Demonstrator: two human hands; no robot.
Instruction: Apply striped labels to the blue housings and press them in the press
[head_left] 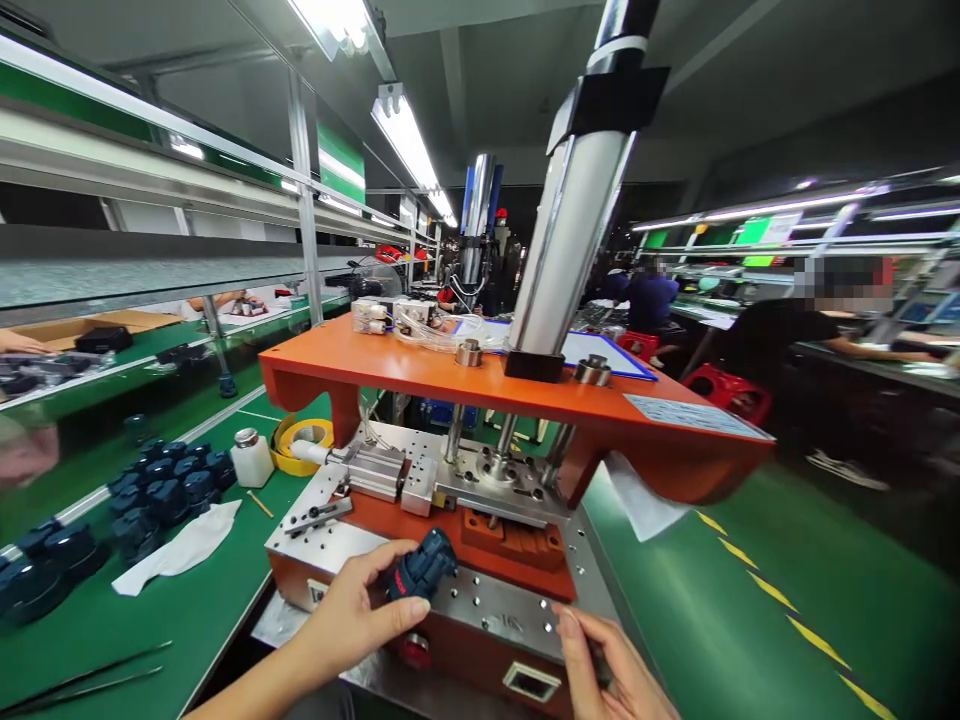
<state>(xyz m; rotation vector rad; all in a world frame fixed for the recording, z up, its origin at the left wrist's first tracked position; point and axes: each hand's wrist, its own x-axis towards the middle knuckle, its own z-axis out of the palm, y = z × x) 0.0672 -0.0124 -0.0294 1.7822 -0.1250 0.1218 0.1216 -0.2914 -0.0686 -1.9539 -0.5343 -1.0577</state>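
Note:
My left hand [367, 605] is closed around a dark blue plastic housing [424, 568] with red lettering on its side. It holds the housing tilted above the front edge of an orange and steel press [296, 540]. To the right, the fingers of my right hand [611, 655] are pinched together near the base plate's front corner. Something dark shows under those fingers, too hidden to name. Just behind the housing lies an orange fixture block [514, 545] under the press head. Below the left hand, a red button [415, 650] sits on the press front.
On the green bench at left are several dark blue housings [169, 490], a white cloth [180, 545], a white bottle [251, 458], yellow tape [307, 435] and black tweezers [90, 672]. The tall cylinder [566, 240] rises above the orange top plate [405, 365]. Other people sit at benches on the right.

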